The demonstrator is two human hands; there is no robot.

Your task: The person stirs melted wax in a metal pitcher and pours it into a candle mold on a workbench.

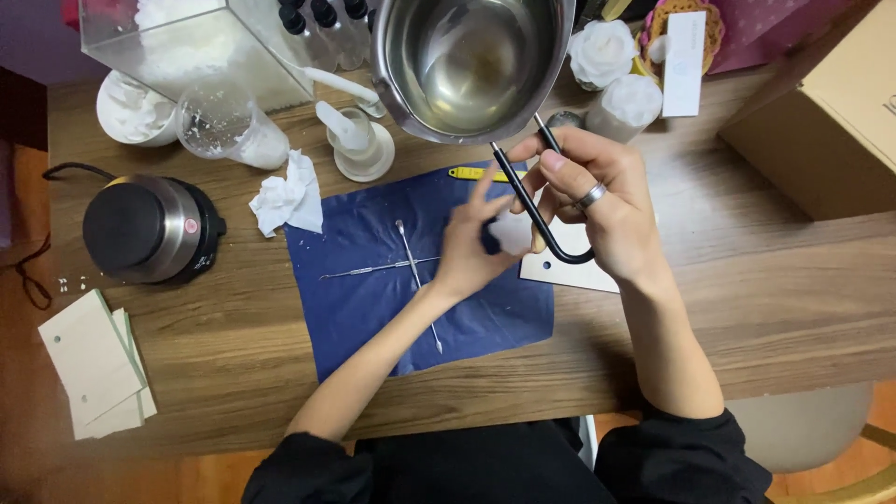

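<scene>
The steel pitcher (471,61) is chopped off by the top edge, so its upper rim never shows. Same with the clear box of white flakes (191,42) and the dark-capped bottles (322,19) behind it. The left hand (471,247) is smeared with motion blur, and whatever its fingertips pinch is probably something small and white, can't really tell. It also covers part of the white card (569,271) on the surface.

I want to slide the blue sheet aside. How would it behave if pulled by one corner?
The blue sheet looks thin and creased, so probably floppy and light. The metal tools lying loose on it would likely slide or roll off.
</scene>
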